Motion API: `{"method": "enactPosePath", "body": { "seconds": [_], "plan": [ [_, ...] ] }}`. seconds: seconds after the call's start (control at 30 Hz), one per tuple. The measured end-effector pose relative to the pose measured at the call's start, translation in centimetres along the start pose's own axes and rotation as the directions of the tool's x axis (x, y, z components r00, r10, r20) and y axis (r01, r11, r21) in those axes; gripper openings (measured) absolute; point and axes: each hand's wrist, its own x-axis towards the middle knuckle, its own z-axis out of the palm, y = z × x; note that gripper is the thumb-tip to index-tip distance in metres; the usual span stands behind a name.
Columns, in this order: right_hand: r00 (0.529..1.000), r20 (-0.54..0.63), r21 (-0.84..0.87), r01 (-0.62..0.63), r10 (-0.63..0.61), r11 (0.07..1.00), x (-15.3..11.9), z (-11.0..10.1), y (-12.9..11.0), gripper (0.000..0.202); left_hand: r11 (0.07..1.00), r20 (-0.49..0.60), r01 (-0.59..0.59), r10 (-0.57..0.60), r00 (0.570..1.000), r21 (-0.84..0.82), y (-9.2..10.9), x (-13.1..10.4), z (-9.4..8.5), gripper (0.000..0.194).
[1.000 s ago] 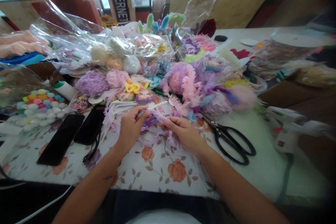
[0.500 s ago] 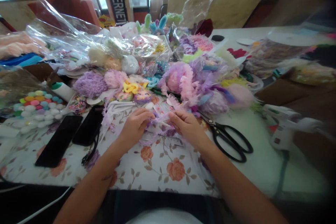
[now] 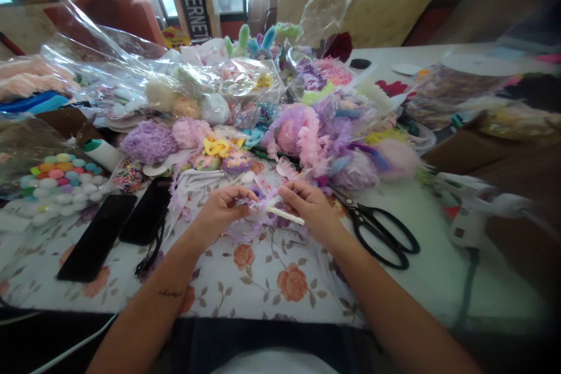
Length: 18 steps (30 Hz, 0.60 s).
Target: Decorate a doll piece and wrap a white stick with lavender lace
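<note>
My left hand [image 3: 219, 213] pinches fuzzy lilac yarn [image 3: 254, 223] between thumb and fingers, above the flowered cloth. Opposite it, my right hand [image 3: 314, 209] is closed, its thumb and fingertips together on the yarn's other side. A thin white stick-like piece [image 3: 286, 215] slants between the two hands, its right end by my right palm; what exactly it is I cannot make out. Loose lilac strands hang down below my fingers. Black-handled scissors [image 3: 385, 234] lie just right of my right hand. Behind the hands sit small doll-face ornaments [image 3: 235, 160] with yellow loops.
Two black phones [image 3: 99, 236] lie at left, beside a bag of coloured pom-poms [image 3: 61, 178]. Across the back spreads a heap of yarn balls [image 3: 151, 140] and clear plastic bags [image 3: 131, 64]. A white glue gun [image 3: 471, 210] stands at right by a cardboard box [image 3: 464, 146].
The white stick-like piece now shows between my hands. My left hand has shifted slightly left and its fingers have arched; my right hand has tilted up a little.
</note>
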Motion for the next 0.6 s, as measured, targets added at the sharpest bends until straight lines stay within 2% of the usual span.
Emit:
{"method": "enactPosePath", "body": {
  "seconds": [0.13, 0.23, 0.33, 0.47, 0.6],
  "plan": [
    [0.994, 0.088, 0.033, -0.064, 0.061, 0.997, -0.2, 1.2, 1.0, 0.030, 0.970, 0.042, 0.100, -0.093, 0.995, -0.222, -0.2, 0.0, 0.5, 0.026],
    [0.983, 0.167, -0.051, -0.069, 0.077, 0.996, -0.6, 1.7, 1.3, 0.022, 0.929, -0.008, 0.120, -0.131, 0.991, -0.350, -0.3, 0.2, 0.8, 0.033],
    [0.959, 0.267, -0.179, -0.051, 0.098, 0.983, -0.9, 1.8, 1.1, 0.024, 0.914, -0.123, 0.055, -0.114, 0.986, -0.402, -0.5, 0.3, 0.8, 0.033],
    [0.926, 0.351, -0.173, -0.078, 0.135, 0.982, -1.2, 1.6, 0.5, 0.027, 0.923, -0.270, -0.082, -0.025, 0.962, -0.376, -0.6, 0.6, 0.7, 0.027],
    [0.876, 0.449, -0.132, -0.130, 0.176, 0.983, -1.2, 0.8, -0.2, 0.033, 0.854, -0.283, -0.102, -0.055, 0.958, -0.511, -0.4, 0.8, 0.8, 0.029]
  ]
}}
